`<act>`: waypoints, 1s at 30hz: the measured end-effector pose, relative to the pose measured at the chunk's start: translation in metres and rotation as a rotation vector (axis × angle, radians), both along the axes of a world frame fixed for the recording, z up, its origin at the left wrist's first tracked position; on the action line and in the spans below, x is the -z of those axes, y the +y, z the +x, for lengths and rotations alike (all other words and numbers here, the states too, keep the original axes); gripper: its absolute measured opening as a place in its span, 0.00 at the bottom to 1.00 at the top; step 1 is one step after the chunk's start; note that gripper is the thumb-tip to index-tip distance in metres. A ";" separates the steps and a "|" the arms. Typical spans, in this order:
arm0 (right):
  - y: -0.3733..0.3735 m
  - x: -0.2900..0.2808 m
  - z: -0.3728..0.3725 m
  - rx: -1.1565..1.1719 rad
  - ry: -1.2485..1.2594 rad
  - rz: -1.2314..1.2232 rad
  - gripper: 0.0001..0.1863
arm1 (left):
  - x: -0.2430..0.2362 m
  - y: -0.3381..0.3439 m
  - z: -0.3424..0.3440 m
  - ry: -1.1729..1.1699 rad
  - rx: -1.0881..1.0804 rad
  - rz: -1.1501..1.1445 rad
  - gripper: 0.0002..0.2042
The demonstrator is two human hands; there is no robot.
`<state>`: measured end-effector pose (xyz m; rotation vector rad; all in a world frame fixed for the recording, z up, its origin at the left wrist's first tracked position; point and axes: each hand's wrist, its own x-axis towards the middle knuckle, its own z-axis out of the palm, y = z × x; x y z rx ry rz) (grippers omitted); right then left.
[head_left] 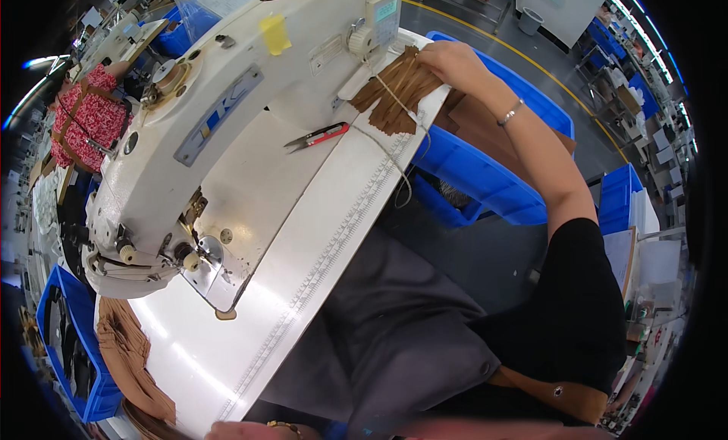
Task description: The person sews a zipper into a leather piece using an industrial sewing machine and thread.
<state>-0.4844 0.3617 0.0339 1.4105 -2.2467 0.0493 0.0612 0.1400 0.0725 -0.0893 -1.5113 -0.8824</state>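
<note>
My right hand (453, 64) reaches to the far right end of the sewing machine table. Its fingers are bent and closed on the edge of a bundle of brown fabric strips (390, 95), and a pale cord lies across the bundle. Only a sliver of my left hand (235, 431) shows at the lower edge, below the table's near corner; its fingers are out of sight. Red-handled thread snips (318, 137) lie on the machine bed, apart from both hands. The white sewing machine (227, 84) arches over the table, its needle area (201, 247) at the left.
Blue bin (485, 167) with brown pieces stands right of the table. Another blue bin (72, 349) holds dark pieces at the left, beside a stack of brown fabric (129, 357). A printed ruler (311, 277) runs along the front edge. Another person (87, 122) sits beyond the machine.
</note>
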 end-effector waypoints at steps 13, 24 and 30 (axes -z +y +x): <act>-0.021 -0.003 -0.034 -0.002 -0.116 0.246 0.07 | 0.083 -0.014 0.049 -0.680 -0.633 0.534 0.18; -0.005 -0.056 0.032 -0.058 -0.083 -0.654 0.14 | 0.047 -0.036 0.044 -0.879 -0.457 0.186 0.09; -0.077 -0.032 0.136 -0.659 0.128 -0.395 0.17 | 0.042 -0.095 0.003 -1.169 -0.442 -0.003 0.13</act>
